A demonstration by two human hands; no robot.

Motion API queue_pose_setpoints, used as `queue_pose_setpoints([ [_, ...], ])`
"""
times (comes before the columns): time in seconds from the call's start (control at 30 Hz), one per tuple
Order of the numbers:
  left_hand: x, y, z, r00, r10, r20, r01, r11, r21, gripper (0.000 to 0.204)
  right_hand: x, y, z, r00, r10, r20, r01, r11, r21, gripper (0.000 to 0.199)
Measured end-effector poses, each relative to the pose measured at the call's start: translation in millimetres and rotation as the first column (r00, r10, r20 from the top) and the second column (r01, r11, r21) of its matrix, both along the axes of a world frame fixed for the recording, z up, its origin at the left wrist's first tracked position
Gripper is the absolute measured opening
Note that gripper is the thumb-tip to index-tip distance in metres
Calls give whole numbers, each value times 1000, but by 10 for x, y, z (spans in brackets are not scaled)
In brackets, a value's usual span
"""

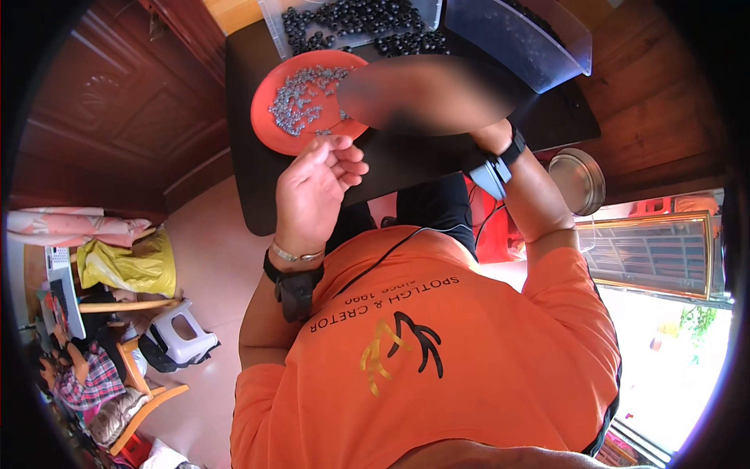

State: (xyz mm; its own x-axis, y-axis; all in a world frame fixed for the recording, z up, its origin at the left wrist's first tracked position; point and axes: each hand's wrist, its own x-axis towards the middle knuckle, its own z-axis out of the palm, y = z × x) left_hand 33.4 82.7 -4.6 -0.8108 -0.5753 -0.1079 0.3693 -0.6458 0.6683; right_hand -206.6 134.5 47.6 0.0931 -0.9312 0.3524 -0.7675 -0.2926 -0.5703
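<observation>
My left hand point(316, 191) is raised over the near edge of a black table point(254, 187), palm toward me and fingers loosely curled; whether it pinches anything is unclear. Just beyond its fingertips lies an orange plate point(269, 125) heaped with small grey metal pieces point(301, 98). My right hand point(422, 94) reaches over the table right of the plate, but it is blurred out, so its grip is hidden. A black band with a small device point(494, 168) sits on that wrist. Behind the plate a clear tray point(351, 19) holds many black round pieces.
A second clear plastic bin point(523, 39) stands at the table's far right. A round metal lid or pan point(578, 180) lies to the right. At the left are a white stool point(181, 332), a yellow bag point(129, 266) and another seated person point(86, 375).
</observation>
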Motion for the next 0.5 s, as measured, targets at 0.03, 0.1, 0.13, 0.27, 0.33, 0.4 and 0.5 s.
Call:
queue_pose_setpoints([
  [0.03,-32,25,35,1000,-12,25,13,1000,-27,31,135,61,59,988,102,119,-104,995,11,17],
  [0.1,-94,68,91,998,-1,55,3,999,-35,32,297,126,64,984,174,35,-168,977,-134,19],
  [0.13,-107,77,95,999,-15,43,17,999,-37,33,372,158,101,983,183,-22,-184,969,-164,22],
  [0.27,-108,89,65,999,-7,53,9,999,-34,30,547,202,157,965,154,-214,-202,953,-224,28],
  [0.33,-88,89,51,998,0,64,2,1000,-29,28,573,204,167,953,151,-262,-215,947,-240,26],
  [0.4,-77,103,63,997,28,75,-23,997,-68,23,583,210,160,940,141,-311,-225,941,-255,25],
  [0.5,-64,111,37,997,37,73,-27,990,-141,20,593,222,144,945,128,-303,-208,945,-251,24],
])
